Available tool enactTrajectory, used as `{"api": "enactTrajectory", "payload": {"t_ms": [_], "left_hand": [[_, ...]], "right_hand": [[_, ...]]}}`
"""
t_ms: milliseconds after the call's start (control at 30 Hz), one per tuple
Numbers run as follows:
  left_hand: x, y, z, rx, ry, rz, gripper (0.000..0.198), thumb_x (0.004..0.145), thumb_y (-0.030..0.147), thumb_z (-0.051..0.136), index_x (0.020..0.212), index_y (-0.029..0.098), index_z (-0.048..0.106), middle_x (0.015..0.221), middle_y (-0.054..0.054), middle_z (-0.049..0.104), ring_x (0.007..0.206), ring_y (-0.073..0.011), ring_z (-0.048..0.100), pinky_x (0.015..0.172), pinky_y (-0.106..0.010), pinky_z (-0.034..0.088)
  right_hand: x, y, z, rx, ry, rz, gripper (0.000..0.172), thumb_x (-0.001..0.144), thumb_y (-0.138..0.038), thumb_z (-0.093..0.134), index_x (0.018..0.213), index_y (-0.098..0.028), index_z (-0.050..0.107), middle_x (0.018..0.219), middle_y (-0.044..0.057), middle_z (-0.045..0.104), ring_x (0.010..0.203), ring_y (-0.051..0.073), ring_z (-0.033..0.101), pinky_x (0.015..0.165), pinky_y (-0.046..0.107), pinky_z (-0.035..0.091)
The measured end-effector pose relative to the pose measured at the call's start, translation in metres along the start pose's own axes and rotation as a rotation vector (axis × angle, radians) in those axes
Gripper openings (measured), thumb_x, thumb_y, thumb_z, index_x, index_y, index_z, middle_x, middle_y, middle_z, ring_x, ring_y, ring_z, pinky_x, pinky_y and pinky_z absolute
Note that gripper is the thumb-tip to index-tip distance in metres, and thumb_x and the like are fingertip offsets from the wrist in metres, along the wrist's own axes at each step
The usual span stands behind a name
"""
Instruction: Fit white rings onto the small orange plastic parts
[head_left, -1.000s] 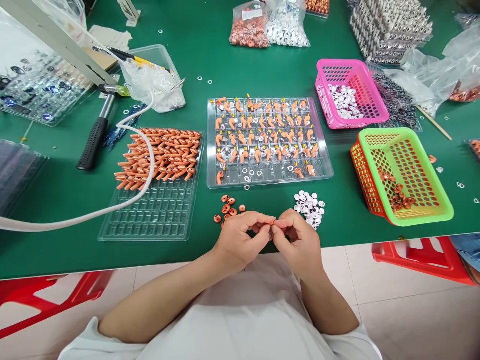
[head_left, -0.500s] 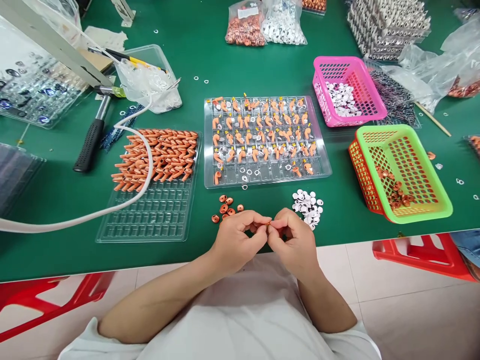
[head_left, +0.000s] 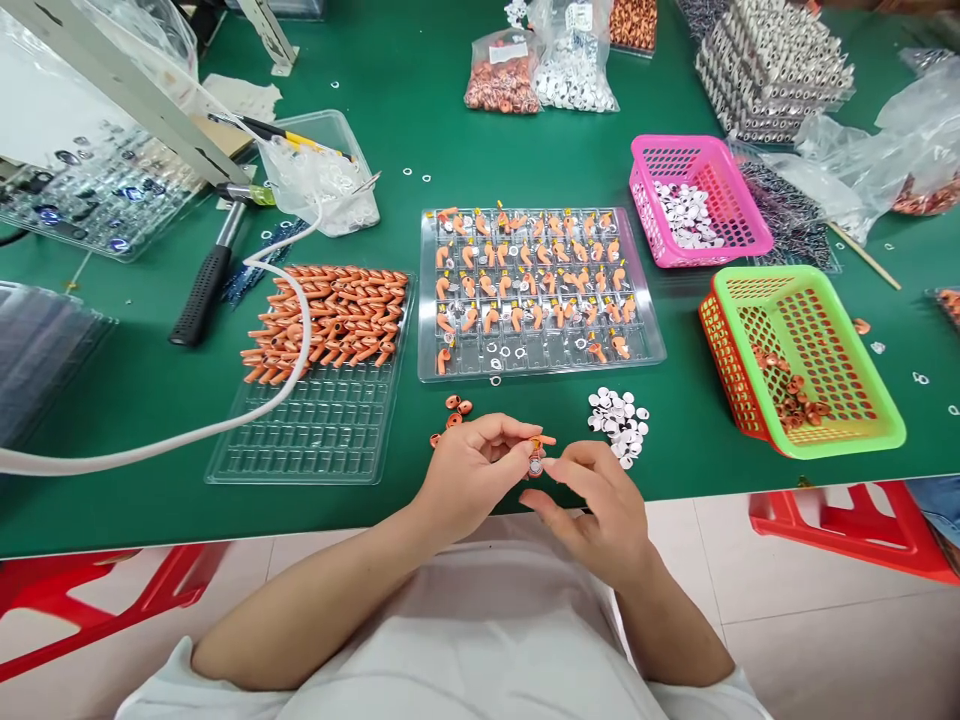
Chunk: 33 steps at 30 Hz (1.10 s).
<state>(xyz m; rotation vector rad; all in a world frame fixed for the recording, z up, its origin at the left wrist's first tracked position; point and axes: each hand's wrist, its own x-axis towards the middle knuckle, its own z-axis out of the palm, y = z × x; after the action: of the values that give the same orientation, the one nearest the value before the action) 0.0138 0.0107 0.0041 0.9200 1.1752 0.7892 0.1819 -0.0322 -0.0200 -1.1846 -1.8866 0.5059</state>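
My left hand [head_left: 471, 470] pinches a small orange part [head_left: 535, 464] with a round silvery face, just above the table's front edge. My right hand [head_left: 600, 505] is beside it, thumb and index finger apart, the index fingertip at the part's right side. Behind my hands a clear compartment tray [head_left: 544, 368] holds curved orange pieces with yellow bits. Several orange caps [head_left: 453, 402] lie by my left hand, partly covered by it. A pile of white discs [head_left: 619, 420] lies behind my right hand.
Left stand a clear tray [head_left: 300, 440] with stacked orange stems, a white cable [head_left: 150, 455] and a hammer [head_left: 204, 290]. Right are a pink basket [head_left: 750, 235] of white discs and a green basket [head_left: 862, 375] with orange caps. Filled plastic bags [head_left: 504, 75] lie at the back.
My right thumb and index finger have parted and drawn away to the right, uncovering the orange part in my left hand. The view has shifted slightly, so the table contents appear lower.
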Motion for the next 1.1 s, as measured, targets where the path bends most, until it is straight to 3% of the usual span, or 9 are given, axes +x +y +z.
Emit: {"api": "enactTrajectory", "payload": {"t_ms": [133,333,400,567,700,867,1100], "left_hand": [[0.000,-0.001,0.003,0.047,0.018,0.018,0.014,0.076,0.019,0.068,0.087,0.014,0.076,0.089,-0.008,0.078,0.078,-0.0183,0.074,0.072,-0.026,0.060],[0.001,-0.003,0.003,0.068,0.013,0.038,0.015,0.079,0.022,0.067,0.088,0.015,0.076,0.089,-0.008,0.079,0.080,-0.0194,0.075,0.076,-0.029,0.061],[0.000,-0.004,0.004,0.077,0.007,0.055,0.015,0.080,0.022,0.067,0.088,0.014,0.076,0.088,-0.008,0.079,0.079,-0.0193,0.075,0.076,-0.029,0.061],[-0.001,-0.009,0.010,0.130,0.040,0.120,0.017,0.080,0.020,0.065,0.090,0.014,0.078,0.089,-0.008,0.080,0.077,-0.0182,0.075,0.073,-0.027,0.061],[-0.002,-0.015,0.014,0.121,0.069,0.231,0.017,0.080,0.016,0.063,0.088,0.013,0.077,0.076,-0.006,0.078,0.065,-0.0144,0.072,0.064,-0.023,0.060],[-0.002,-0.018,0.016,0.115,0.124,0.267,0.017,0.078,0.014,0.063,0.088,0.012,0.078,0.070,-0.004,0.074,0.058,-0.0128,0.069,0.057,-0.022,0.059],[-0.003,-0.019,0.015,0.168,0.128,0.346,0.019,0.082,0.016,0.064,0.092,0.010,0.079,0.084,-0.011,0.079,0.075,-0.0185,0.074,0.072,-0.028,0.061]], "right_hand": [[-0.003,0.001,0.007,-0.150,0.008,-0.049,0.030,0.087,-0.013,0.068,0.114,-0.026,0.060,0.087,0.005,0.063,0.072,0.015,0.062,0.058,0.026,0.053],[-0.003,-0.001,0.012,-0.055,0.088,-0.014,0.028,0.087,-0.006,0.063,0.109,-0.023,0.062,0.091,0.006,0.069,0.079,0.016,0.067,0.065,0.027,0.058],[-0.004,-0.003,0.011,0.062,0.108,0.085,0.026,0.087,-0.006,0.062,0.105,-0.024,0.063,0.090,0.005,0.070,0.078,0.016,0.068,0.066,0.028,0.059],[-0.010,-0.005,0.011,0.513,0.103,0.520,0.013,0.089,-0.015,0.064,0.097,-0.025,0.066,0.087,0.000,0.072,0.070,0.013,0.070,0.064,0.026,0.062],[-0.010,-0.004,0.014,0.746,0.142,0.660,0.013,0.090,-0.020,0.065,0.102,-0.025,0.068,0.087,0.000,0.072,0.067,0.011,0.069,0.056,0.022,0.061],[-0.012,-0.007,0.021,0.679,0.203,0.609,0.017,0.092,-0.019,0.064,0.107,-0.026,0.068,0.090,0.000,0.073,0.068,0.012,0.070,0.058,0.023,0.061],[-0.016,-0.002,0.029,0.413,0.281,0.445,0.023,0.090,-0.013,0.064,0.107,-0.028,0.067,0.096,0.002,0.071,0.075,0.015,0.070,0.062,0.028,0.061]]}}
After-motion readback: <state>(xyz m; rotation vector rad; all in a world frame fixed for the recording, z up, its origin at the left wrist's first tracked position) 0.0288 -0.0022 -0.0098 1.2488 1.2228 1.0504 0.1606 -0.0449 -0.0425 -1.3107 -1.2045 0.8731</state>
